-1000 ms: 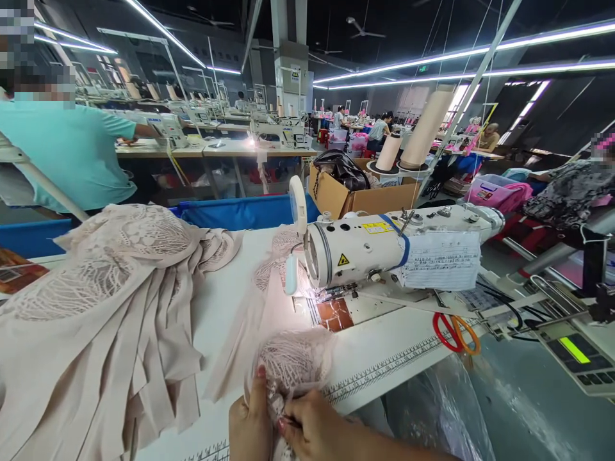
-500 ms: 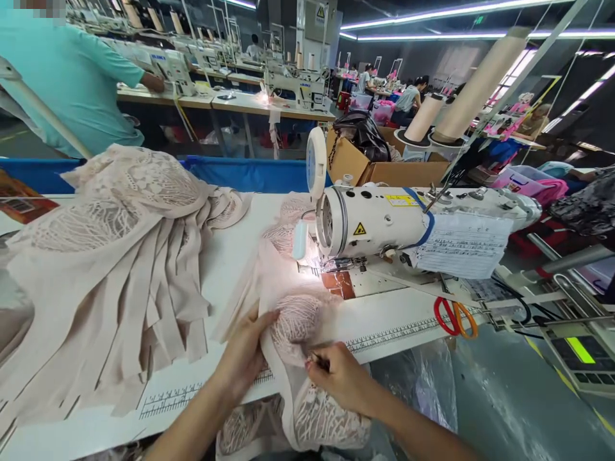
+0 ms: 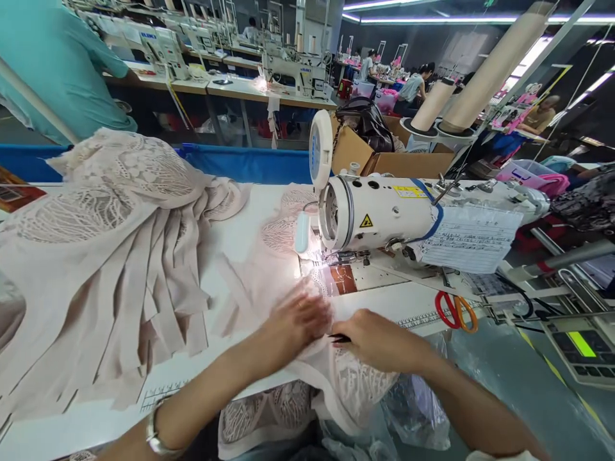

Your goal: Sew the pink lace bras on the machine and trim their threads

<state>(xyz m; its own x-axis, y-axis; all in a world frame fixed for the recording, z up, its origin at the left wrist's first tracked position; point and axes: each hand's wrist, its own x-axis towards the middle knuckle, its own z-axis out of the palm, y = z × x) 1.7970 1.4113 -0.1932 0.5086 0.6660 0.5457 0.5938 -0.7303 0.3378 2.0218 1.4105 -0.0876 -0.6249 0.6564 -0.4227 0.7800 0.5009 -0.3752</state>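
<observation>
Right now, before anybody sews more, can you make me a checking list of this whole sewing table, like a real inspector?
Surface: white table, ruler markings along its near edge
Job's things: lace piece in front of the sewing machine; big lace pile to the left
Clutter: scissors near the table edge; handwritten paper on the machine
Hands: left hand over the fabric, blurred; right hand holds a small dark tool
Cables: black cables beyond the scissors, right side
Surroundings: cardboard box behind the machine; person in teal at another table
</observation>
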